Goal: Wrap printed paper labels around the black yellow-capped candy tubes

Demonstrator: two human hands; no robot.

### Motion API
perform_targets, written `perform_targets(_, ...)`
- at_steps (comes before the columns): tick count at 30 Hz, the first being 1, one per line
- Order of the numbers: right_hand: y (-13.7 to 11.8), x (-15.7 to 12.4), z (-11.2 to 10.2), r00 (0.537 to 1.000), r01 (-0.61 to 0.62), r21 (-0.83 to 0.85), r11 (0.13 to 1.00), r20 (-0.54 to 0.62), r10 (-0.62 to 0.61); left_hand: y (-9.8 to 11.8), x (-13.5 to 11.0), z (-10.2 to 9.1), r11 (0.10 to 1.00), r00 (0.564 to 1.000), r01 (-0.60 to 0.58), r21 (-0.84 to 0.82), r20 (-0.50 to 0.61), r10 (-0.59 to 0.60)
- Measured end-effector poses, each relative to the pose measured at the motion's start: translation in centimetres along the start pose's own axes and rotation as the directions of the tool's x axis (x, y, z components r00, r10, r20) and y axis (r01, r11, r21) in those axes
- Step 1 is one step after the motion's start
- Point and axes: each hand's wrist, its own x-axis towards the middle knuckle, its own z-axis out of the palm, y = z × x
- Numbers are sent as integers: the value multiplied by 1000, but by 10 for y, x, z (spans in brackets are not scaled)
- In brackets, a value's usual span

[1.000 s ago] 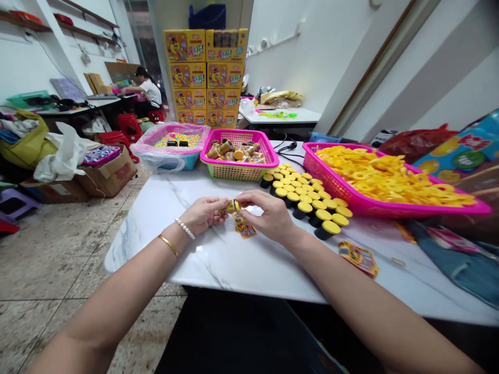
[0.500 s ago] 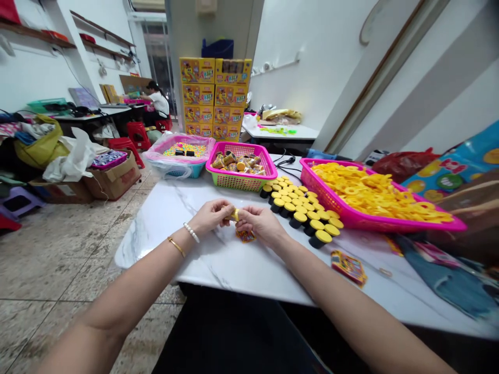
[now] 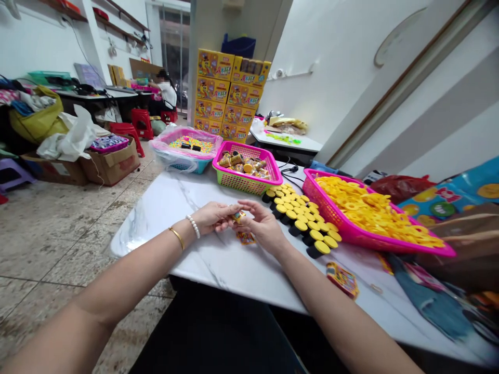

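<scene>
Between my two hands is a small yellow printed jar (image 3: 238,216), mostly covered by fingers. My left hand (image 3: 217,216) is closed on its left side, thumb on top. On the other side my right hand (image 3: 262,224) grips it with thumb and fingers, the index finger arched over. Just below the hands, printed yellow-and-red labels (image 3: 245,238) lie on the white marbled table (image 3: 156,218). Right of my right hand stand rows of small black jars with yellow lids (image 3: 300,226). A stack of printed labels (image 3: 343,279) lies beside my right forearm.
Behind the hands stand a pink-and-green basket (image 3: 245,182) of wrapped jars and a plastic-lined tub (image 3: 163,148) of colourful beads. A pink basket (image 3: 335,221) of yellow plastic pieces stands right. Stacked yellow boxes (image 3: 212,91) rise behind. A person (image 3: 167,96) sits far left.
The jar has turned in my fingers, and its printed side now shows. My right index finger has lifted into an arch. The camera view has tilted and shifted slightly.
</scene>
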Motion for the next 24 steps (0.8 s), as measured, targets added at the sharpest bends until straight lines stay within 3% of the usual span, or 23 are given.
perform_targets(5,2,-2,9,984,165,-43,985,-65,-168,-2,1,4,994,999,40,-104,13,-39)
perform_targets(12,-4,-4,4,995,97,-99,990,4,-97,1,0,4,983,996,91,-162,38,-86)
perform_targets(14,-13,8,2,991,114,-152,982,-47,-123,0,1,3,979,994,96,-181,62,-86)
perform_targets(17,-37,49,0,955,180,-271,946,-184,-235,-2,3,1,978,993,99,-182,85,-85)
perform_targets(19,-58,85,-5,918,243,-382,891,-207,-339,-1,2,1,982,994,95,-164,75,-83)
perform_targets(21,-78,112,-15,869,268,-570,777,-206,-450,0,0,1,985,995,90,-145,44,-84)
perform_targets(24,-100,113,-36,892,128,-842,523,-133,-431,3,-3,1,992,998,68,-103,6,-67)
